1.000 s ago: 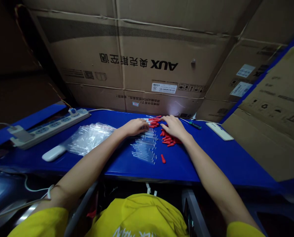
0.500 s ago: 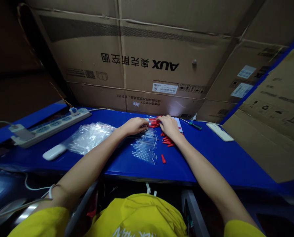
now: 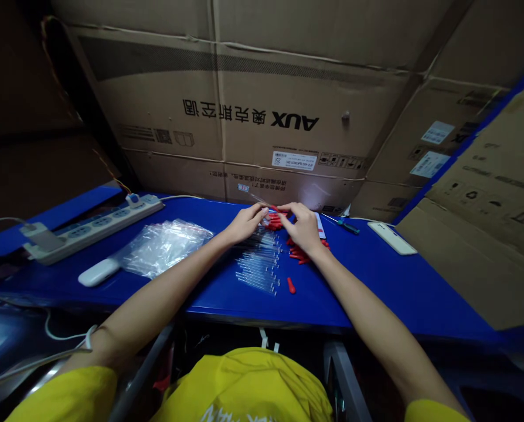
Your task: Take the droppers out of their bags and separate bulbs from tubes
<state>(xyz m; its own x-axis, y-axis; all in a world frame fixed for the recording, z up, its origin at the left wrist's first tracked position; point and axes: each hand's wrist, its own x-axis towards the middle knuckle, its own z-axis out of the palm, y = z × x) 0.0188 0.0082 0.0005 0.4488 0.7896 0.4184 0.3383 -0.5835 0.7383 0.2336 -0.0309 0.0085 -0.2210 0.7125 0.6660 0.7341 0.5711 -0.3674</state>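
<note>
My left hand (image 3: 244, 223) pinches a thin clear glass tube (image 3: 258, 200) that slants up and left from its fingertips. My right hand (image 3: 303, 225) is closed beside it, fingertips nearly touching the left hand's, pinching a small red rubber cap (image 3: 274, 210) at the tube's end. Below the hands lies a row of clear tubes (image 3: 259, 266) on the blue table (image 3: 376, 281). A heap of red caps (image 3: 299, 253) lies under my right wrist. One loose red cap (image 3: 291, 285) sits nearer the front edge.
Clear plastic bags (image 3: 165, 246) are piled to the left, by a white oblong device (image 3: 98, 272) and a power strip (image 3: 90, 228). A small screwdriver (image 3: 347, 225) and a white phone (image 3: 391, 237) lie at the right. Large cardboard boxes (image 3: 262, 117) wall in the back and right.
Both hands have lifted off the table and come together. The left hand now holds up a glass tube, and the right hand has left the red cap heap to meet it.
</note>
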